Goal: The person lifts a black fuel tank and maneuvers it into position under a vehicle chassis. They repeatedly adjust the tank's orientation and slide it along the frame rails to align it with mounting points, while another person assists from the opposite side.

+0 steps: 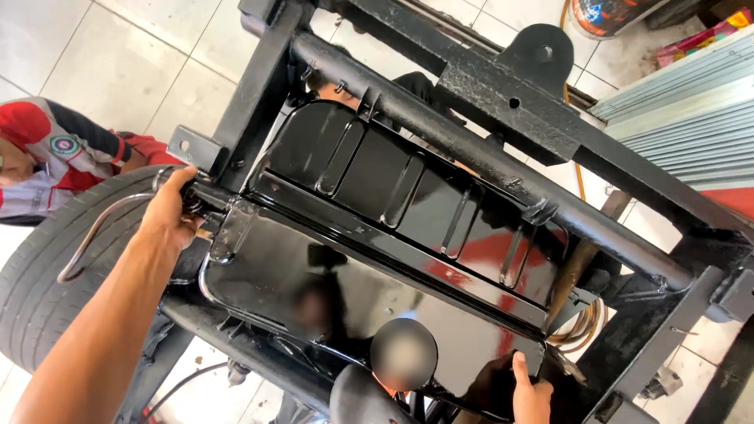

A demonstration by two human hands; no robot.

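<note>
– left hand [169, 216] grips the glossy black tank [377, 235] at its far-left end, fingers curled round.
– right hand [532, 396]?
– pinching the near-right corner; tank runs lengthwise between them, inside the frame [503, 98].

Bright, even daylight fills the head view, and the pale tiled floor [133, 55] comes out nearly washed white at the upper left. The glossy black ribbed metal tank [377, 228] acts like a mirror, carrying white streaks of glare along its ridges and a smeared red reflection toward its right end, while the matte black steel frame [487, 102] above it keeps a rough, grainy texture with little shine. Two soft round blurred patches sit over the tank's lower face, straight lines bow slightly toward the picture's edges, and the near forearm at lower left is a little soft.
</note>
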